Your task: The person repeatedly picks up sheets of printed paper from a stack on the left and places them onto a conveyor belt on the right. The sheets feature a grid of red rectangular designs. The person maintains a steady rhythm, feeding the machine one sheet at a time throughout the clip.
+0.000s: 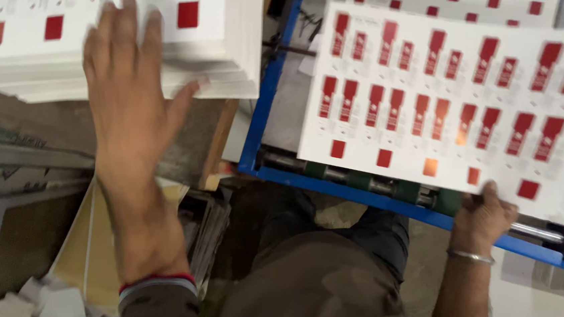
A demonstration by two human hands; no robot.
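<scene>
Many red shapes cover white printed sheet (451, 91), right hand (482, 216) pinching its edge.

The printed sheet (451, 91) is smooth white card with slightly glossy red patches. The stack (220, 56) is matt white paper. The machine frame (270, 92) is blue painted metal; its roller (391, 187) bare steel.

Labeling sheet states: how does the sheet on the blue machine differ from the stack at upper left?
The printed sheet is a single sheet lying tilted on the blue machine, its near edge gripped by the right hand. The stack is many sheets piled thick, with the left hand spread flat on top. Both are white card with red printed shapes.
</scene>
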